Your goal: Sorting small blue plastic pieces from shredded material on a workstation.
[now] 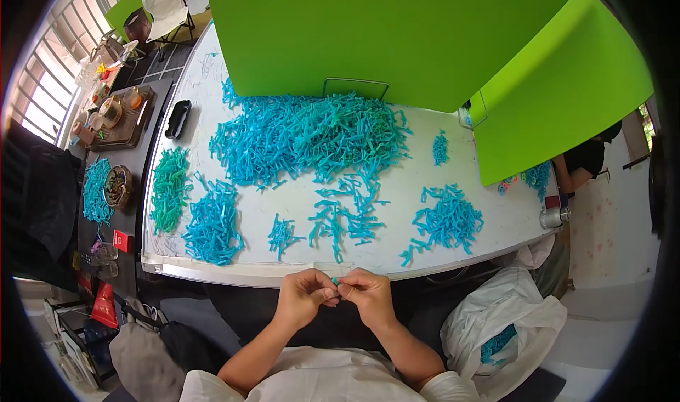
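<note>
My left hand (pixel 304 296) and my right hand (pixel 370 296) meet just off the table's near edge, fingertips pinched together. Between them is a small teal piece (pixel 335 281), mostly hidden by the fingers, so its exact kind does not show. Beyond the hands, a loose scatter of teal strips (pixel 343 218) lies on the white table (pixel 297 198). A tiny blue cluster (pixel 282 236) sits to its left, and a rounder blue pile (pixel 450 219) to its right. Farther back spreads a large heap of blue and teal strips (pixel 304 136).
Tall green panels (pixel 397 34) stand behind the heap. At the table's left are a green pile (pixel 170 189), a blue pile (pixel 214 221) and a black tray (pixel 178 119). A white sack (pixel 464 317) holding blue strips stands to the right. Another person's arm (pixel 563 174) shows beyond the right panel.
</note>
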`<move>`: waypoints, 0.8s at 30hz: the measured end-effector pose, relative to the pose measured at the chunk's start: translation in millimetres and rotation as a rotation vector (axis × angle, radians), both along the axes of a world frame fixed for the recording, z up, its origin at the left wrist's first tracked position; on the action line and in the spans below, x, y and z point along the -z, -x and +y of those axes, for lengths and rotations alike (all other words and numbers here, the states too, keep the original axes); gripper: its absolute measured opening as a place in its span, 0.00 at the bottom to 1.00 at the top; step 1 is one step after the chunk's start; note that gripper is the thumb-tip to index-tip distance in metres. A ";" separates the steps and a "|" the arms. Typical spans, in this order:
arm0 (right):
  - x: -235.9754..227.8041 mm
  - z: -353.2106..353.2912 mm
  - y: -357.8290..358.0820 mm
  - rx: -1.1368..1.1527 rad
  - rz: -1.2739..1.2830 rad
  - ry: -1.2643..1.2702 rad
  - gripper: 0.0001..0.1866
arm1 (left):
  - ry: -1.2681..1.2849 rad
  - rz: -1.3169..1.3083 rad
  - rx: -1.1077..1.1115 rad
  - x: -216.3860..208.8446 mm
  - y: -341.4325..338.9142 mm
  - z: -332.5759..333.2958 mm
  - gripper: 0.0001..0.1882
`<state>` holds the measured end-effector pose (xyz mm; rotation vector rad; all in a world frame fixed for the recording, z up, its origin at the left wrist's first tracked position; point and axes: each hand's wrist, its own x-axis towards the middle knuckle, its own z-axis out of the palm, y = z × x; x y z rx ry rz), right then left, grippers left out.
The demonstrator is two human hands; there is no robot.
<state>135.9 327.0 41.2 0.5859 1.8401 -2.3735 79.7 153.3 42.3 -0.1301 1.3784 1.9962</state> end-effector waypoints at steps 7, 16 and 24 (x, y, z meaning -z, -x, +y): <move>-26.7 0.1 4.8 -0.059 0.177 -0.228 0.14 | 0.112 0.195 -0.079 -2.7 -8.2 9.1 0.01; -15.5 12.5 1.2 -0.077 0.104 -0.503 0.12 | 0.102 0.105 -0.069 -16.5 -2.8 9.7 0.04; -3.2 25.4 -0.8 0.126 0.094 -0.156 0.09 | 1.034 1.091 -0.089 -5.2 20.7 40.3 0.11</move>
